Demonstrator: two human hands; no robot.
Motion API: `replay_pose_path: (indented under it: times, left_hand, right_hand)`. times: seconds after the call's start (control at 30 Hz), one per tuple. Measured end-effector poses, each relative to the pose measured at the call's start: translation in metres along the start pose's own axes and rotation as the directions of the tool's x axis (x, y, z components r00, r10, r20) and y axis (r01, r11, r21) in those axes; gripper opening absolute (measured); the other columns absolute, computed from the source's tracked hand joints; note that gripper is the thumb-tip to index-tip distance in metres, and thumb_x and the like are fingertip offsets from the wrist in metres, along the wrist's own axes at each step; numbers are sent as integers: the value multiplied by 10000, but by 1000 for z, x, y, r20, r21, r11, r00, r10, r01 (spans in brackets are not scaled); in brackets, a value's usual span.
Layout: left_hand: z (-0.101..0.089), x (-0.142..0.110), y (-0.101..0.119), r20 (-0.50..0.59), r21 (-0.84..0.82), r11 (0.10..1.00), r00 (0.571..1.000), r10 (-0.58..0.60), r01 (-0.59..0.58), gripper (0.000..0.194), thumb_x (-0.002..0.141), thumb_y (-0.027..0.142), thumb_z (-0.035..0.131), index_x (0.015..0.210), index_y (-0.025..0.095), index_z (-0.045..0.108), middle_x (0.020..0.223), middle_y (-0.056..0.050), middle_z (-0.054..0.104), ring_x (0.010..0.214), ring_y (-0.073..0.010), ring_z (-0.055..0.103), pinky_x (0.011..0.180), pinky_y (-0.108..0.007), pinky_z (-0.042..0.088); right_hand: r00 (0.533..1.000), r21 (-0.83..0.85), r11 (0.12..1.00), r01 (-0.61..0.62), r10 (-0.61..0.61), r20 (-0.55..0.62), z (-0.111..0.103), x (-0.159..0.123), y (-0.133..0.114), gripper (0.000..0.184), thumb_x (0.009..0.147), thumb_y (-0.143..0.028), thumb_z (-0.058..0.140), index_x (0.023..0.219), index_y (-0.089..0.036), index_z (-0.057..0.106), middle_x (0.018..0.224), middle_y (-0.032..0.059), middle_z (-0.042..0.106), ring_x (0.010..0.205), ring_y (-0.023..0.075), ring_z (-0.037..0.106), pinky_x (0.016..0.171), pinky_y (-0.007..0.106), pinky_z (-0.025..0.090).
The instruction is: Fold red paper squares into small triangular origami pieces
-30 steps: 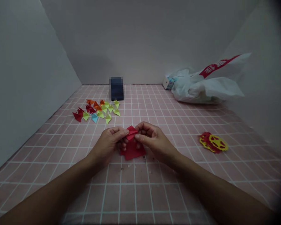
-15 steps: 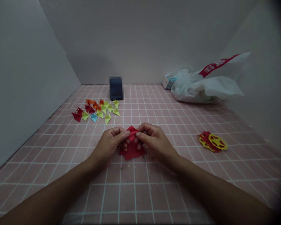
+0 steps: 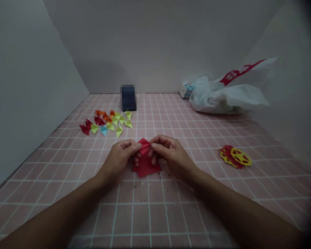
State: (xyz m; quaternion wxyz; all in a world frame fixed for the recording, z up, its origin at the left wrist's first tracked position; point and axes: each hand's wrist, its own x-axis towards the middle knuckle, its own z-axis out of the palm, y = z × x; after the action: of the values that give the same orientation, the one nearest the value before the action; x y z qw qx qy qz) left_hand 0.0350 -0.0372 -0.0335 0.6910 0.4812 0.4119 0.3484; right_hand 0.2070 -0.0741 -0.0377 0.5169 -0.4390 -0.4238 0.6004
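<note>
Between my two hands is a small folded piece of red paper (image 3: 144, 148), held just above the table. My left hand (image 3: 123, 154) pinches its left edge between thumb and forefinger. On the opposite edge, the thumb and forefinger of my right hand (image 3: 167, 150) are pressed together on the paper. Beneath my fingers, more red paper sheets (image 3: 147, 168) lie on the tablecloth, partly hidden by the hands. The folds on the far side of the held piece cannot be seen.
Several folded paper figures (image 3: 110, 121) in red, orange, yellow-green and blue lie at the left. Behind them stands a dark, pixelated box (image 3: 128, 98). A white plastic bag (image 3: 223, 98) rests at the back right beside a small box (image 3: 185, 90). Red and yellow cut-outs (image 3: 235, 157) lie at the right.
Both hands have shifted slightly left with the folded red paper. It shows a somewhat different angle, and more of the red sheets beneath is visible.
</note>
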Motion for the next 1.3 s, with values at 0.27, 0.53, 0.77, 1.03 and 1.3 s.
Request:
replay_pose_path:
  times: [0.27, 0.53, 0.77, 1.03, 1.3]
  left_hand:
    - [1, 0, 1, 23, 55, 998, 1000, 7, -9, 297, 757, 382, 728, 625, 168, 568, 563, 29, 560, 481, -86, 475, 468, -209, 378]
    - [4, -4, 9, 54, 251, 963, 995, 89, -100, 287, 786, 394, 710, 666, 166, 584, 562, 31, 548, 498, -89, 470, 493, -213, 387]
    - [3, -3, 7, 73, 211, 974, 995, 66, -80, 358, 823, 462, 674, 649, 164, 579, 587, 21, 566, 509, -96, 491, 504, -219, 403]
    - [2, -3, 6, 105, 237, 971, 994, 17, -41, 311, 764, 439, 733, 710, 158, 611, 587, 19, 584, 514, -94, 491, 509, -214, 386]
    - [0, -4, 5, 82, 163, 985, 996, 44, -57, 329, 795, 429, 699, 668, 168, 543, 566, 32, 559, 503, -87, 472, 509, -215, 382]
  right_hand:
    - [1000, 24, 999, -22, 22, 13, 2, -1, 1, 148, 787, -305, 657, 740, -184, 585, 657, -9, 670, 490, 90, 570, 516, 232, 439]
    - [989, -3, 992, -130, 130, 72, 1, 0, 3, 335, 809, -477, 698, 702, -172, 612, 554, -27, 600, 436, 79, 521, 431, 203, 382]
    - [992, 13, 994, -112, 111, 56, 2, -3, -2, 312, 793, -441, 699, 669, -167, 616, 557, -21, 613, 434, 83, 534, 435, 209, 421]
    - [998, -57, 997, -58, 60, 19, 5, -3, -4, 321, 806, -450, 673, 657, -172, 619, 525, -28, 597, 414, 75, 528, 415, 195, 427]
    - [986, 42, 993, -113, 106, 129, 1, -3, 2, 315, 806, -437, 705, 669, -160, 640, 533, -25, 616, 399, 66, 520, 407, 187, 423]
